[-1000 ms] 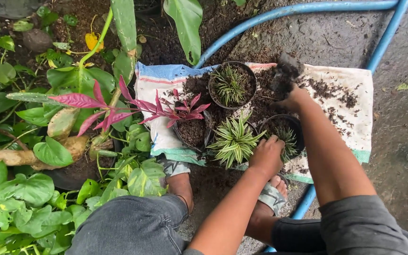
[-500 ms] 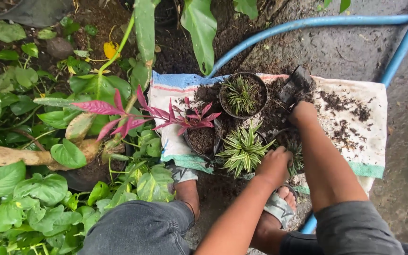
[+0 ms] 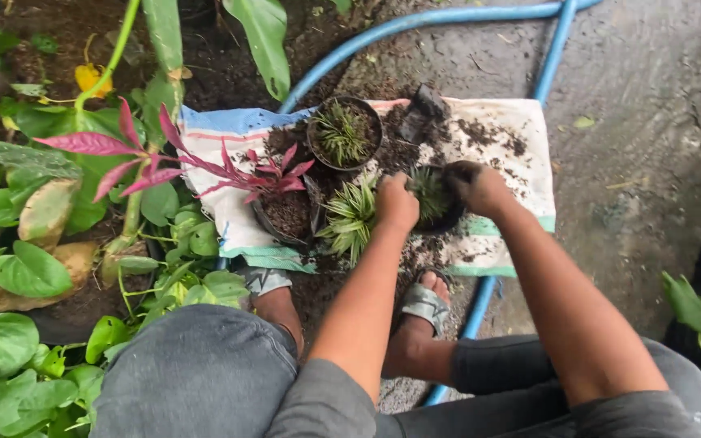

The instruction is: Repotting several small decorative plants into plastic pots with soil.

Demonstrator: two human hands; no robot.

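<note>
Soil wants firm, even pressing: left hand and right hand both curl closed around the small black pot, best kept upright on the sack.

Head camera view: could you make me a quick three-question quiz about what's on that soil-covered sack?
1. True or false: both hands are on the same black pot.
2. What colour are the leaves of the plant in the pot at the sack's left end?
3. The small trowel is: A) in the right hand, B) standing in the soil heap, C) in the left hand.

Key: 1 true; 2 red-pink; 3 B.
</note>
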